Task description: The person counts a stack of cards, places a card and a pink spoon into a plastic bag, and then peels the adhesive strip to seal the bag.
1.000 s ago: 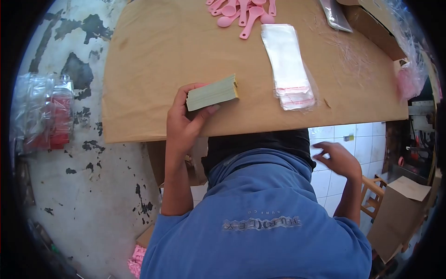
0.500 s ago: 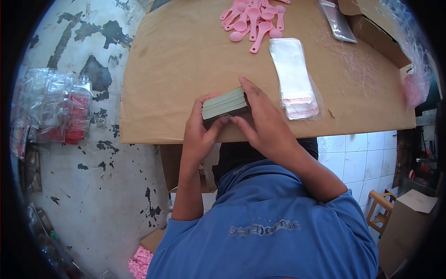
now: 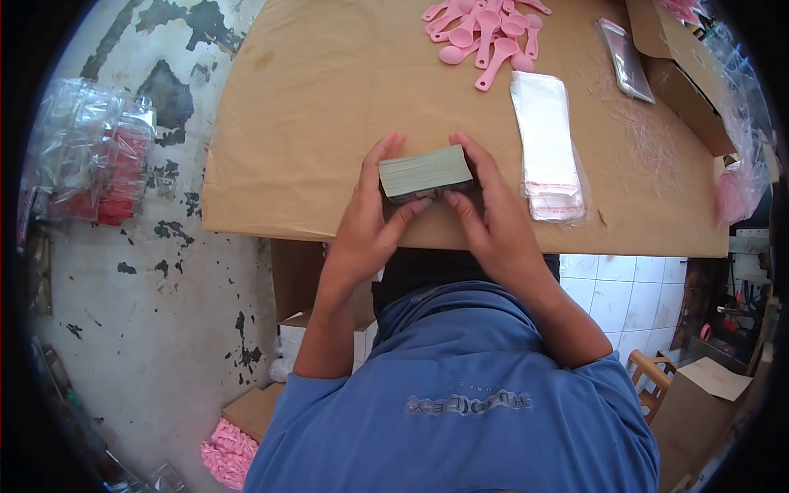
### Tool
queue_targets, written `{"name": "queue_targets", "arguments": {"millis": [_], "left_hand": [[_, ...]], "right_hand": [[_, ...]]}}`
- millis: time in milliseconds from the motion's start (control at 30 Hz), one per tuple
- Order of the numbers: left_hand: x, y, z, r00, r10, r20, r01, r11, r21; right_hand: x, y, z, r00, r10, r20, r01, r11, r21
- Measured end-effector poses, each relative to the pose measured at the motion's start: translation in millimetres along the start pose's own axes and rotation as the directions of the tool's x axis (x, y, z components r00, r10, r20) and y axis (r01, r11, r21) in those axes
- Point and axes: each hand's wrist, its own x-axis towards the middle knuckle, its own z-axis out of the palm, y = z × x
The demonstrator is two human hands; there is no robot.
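A thick stack of cards (image 3: 426, 171), pale on the edges facing up and dark on the side toward me, is held near the table's front edge. My left hand (image 3: 371, 215) grips its left end, thumb on the near side. My right hand (image 3: 495, 205) holds the right end the same way, both thumbs almost meeting at the bottom. To the right of my right hand lies a pile of clear plastic sleeves (image 3: 546, 144). Pink spoons (image 3: 487, 33) are heaped on the table beyond the stack.
The brown-covered table (image 3: 304, 131) has an open cardboard box (image 3: 686, 78) at its back right, beside a clear packet (image 3: 626, 62) and thin plastic strands (image 3: 649, 140). Plastic-wrapped bundles (image 3: 90, 156) are at the far left. A wooden stool (image 3: 651, 378) stands at the lower right.
The stack has turned to lie more level and its edges look more even. Both hands have shifted slightly right, fingers now at its two ends. The camera view has shifted too.
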Motion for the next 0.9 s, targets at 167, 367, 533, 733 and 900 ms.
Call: {"name": "queue_targets", "arguments": {"millis": [167, 367, 533, 733, 900], "left_hand": [[-3.9, 1.8, 8.4, 0.991, -0.029, -0.131, 0.019, 0.997, -0.077], [2.4, 10.5, 9.1, 0.958, 0.094, -0.271, -0.094, 0.995, 0.012], [15.6, 7.1, -5.5, 0.925, 0.098, -0.367, -0.131, 0.989, -0.067], [17.9, 7.8, -24.1, 0.965, 0.031, -0.262, -0.112, 0.946, -0.303], [15.1, 20.0, 6.1, 0.977, 0.051, -0.206, -0.105, 0.961, -0.257]], "right_hand": [[4.8, -1.5, 4.6, 0.999, 0.028, -0.039, -0.025, 0.997, 0.075], [1.2, -11.9, 23.3, 0.989, 0.005, -0.148, 0.029, 0.975, 0.222], [-38.8, -37.7, 14.2, 0.994, -0.077, 0.081, 0.064, 0.986, 0.156], [-27.2, -29.8, -15.7, 0.997, -0.049, 0.066, 0.032, 0.974, 0.225], [24.7, -16.0, -15.4, 0.995, -0.079, 0.066, 0.058, 0.958, 0.28]]}}
